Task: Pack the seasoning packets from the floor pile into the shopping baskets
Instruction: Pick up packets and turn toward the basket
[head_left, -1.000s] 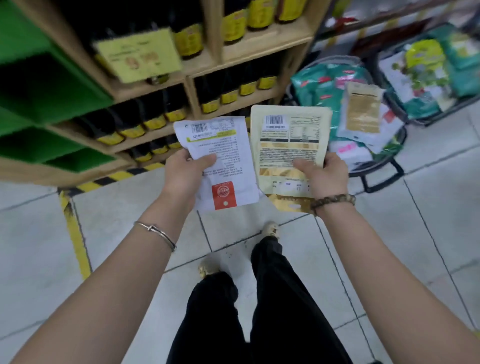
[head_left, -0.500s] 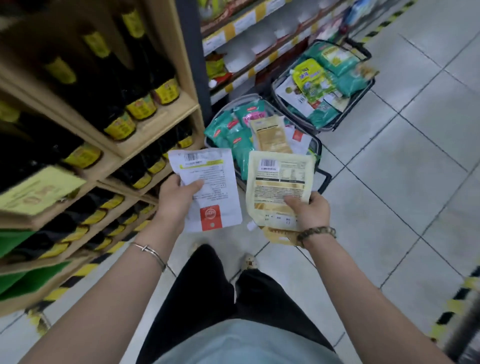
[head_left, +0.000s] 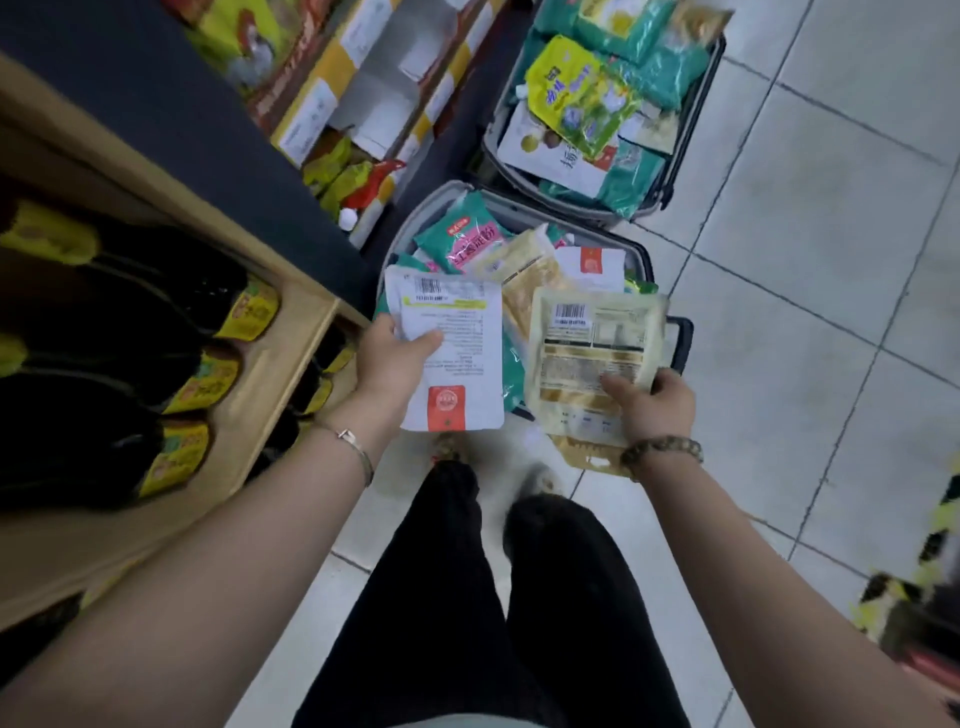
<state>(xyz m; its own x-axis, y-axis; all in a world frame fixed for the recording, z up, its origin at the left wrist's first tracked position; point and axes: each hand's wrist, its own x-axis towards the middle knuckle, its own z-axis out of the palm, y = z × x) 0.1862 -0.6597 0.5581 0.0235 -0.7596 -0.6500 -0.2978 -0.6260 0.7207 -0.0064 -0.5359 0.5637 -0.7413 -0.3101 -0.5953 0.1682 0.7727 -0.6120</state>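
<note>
Tiled shop aisle beside shelves: two shopping baskets, near (head_left: 680, 332) and far (head_left: 670, 182), already hold many packets. Over the near one, the left hand (head_left: 387, 364) grips a white packet (head_left: 457, 358) and the right hand (head_left: 657, 405) a beige packet (head_left: 587, 364), neither yet dropped in.

White packet (head_left: 457, 358): smooth plastic film, slight sheen. Cream pouch (head_left: 592, 358): glossy plastic film, gold trim. Near basket (head_left: 406, 234): smooth grey plastic rim. Shelf (head_left: 288, 364): matt light wood. Floor tiles (head_left: 805, 291): smooth, faintly glossy. Trousers (head_left: 441, 597): matt black cloth.
</note>
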